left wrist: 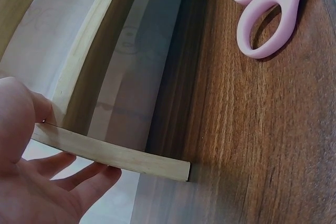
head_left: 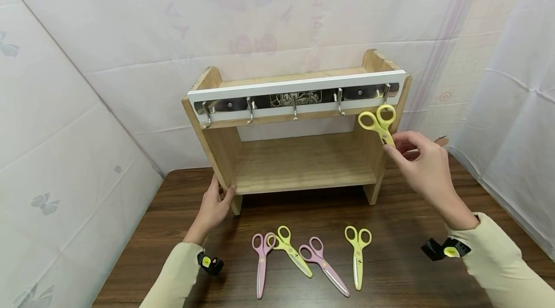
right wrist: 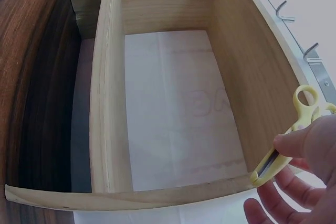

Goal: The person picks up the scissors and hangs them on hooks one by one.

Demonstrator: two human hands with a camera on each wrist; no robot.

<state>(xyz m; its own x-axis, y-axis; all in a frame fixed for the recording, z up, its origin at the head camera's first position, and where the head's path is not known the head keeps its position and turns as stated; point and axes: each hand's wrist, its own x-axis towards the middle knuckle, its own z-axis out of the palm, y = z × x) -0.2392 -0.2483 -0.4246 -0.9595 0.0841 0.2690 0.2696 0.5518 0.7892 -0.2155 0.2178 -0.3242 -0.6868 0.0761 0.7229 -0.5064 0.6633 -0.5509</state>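
My right hand (head_left: 427,166) pinches yellow scissors (head_left: 381,126) by the blade end, finger loops upward. One loop overlaps the lower end of the rightmost hook (head_left: 387,92); whether it hangs there I cannot tell. In the right wrist view the same scissors (right wrist: 273,163) lie between thumb and fingers, near the shelf's side edge. My left hand (head_left: 213,207) holds the lower left side panel of the wooden shelf (head_left: 303,163), thumb in front. The left wrist view shows that panel's edge (left wrist: 121,156) between thumb and fingers.
On the brown table (head_left: 173,231) before the shelf lie pink scissors (head_left: 261,264), yellow scissors (head_left: 291,252), another pink pair (head_left: 324,264) and another yellow pair (head_left: 357,255). The two leftmost pairs overlap at their loops. A white hook rail (head_left: 264,116) spans the shelf's top front.
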